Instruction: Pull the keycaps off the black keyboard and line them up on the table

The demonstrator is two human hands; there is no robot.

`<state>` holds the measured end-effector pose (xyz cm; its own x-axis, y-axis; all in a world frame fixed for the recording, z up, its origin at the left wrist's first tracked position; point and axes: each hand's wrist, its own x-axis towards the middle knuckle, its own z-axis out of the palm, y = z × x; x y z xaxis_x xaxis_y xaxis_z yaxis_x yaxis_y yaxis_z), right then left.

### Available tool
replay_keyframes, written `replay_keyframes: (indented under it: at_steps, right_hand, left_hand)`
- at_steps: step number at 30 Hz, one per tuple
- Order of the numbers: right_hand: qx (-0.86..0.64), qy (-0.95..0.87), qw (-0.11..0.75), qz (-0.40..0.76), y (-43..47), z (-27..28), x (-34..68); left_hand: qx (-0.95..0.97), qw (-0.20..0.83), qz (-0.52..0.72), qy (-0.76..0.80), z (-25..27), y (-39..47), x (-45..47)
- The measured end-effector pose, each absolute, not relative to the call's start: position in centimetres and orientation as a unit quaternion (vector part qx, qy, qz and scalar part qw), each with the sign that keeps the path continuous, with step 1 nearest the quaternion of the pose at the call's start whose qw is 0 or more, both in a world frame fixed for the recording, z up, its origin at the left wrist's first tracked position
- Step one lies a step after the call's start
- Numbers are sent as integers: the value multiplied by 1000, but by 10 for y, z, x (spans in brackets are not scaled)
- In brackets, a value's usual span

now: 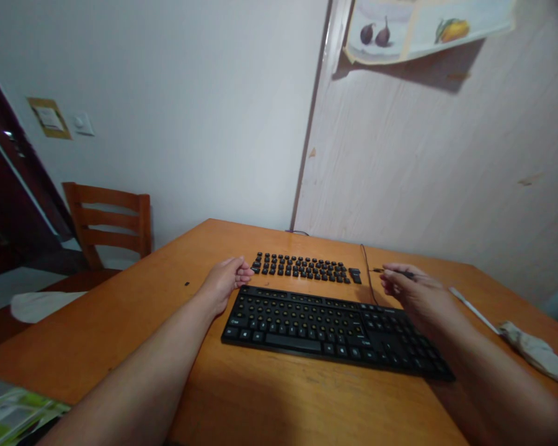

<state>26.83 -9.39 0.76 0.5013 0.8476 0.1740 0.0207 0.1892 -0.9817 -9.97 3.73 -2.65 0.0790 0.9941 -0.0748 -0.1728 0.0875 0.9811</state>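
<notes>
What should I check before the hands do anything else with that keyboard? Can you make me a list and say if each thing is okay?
1. Keyboard lying flat on the table: ok.
2. Loose keycaps laid out in rows behind it: ok.
3. Small black piece together with those rows: not ok, it lies apart, off to the left.
4. Right hand gripping the slim dark tool: ok.
5. Left hand free of keycaps: cannot tell, its fingertips are right by the left end of the rows.
6. Cable well away from the tool's tip: not ok, it runs close by.
</notes>
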Motion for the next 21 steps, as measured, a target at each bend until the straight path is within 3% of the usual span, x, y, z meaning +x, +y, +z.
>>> replay_keyframes:
  at_steps: [9, 21]
  right_hand:
    - [-558, -533, 570, 283, -78, 33, 211]
    - [-464, -689, 416, 370, -79, 29, 90]
  left_hand:
    - [464, 581, 493, 451, -30, 39, -100]
    - [472, 577, 480, 462, -28, 37, -96]
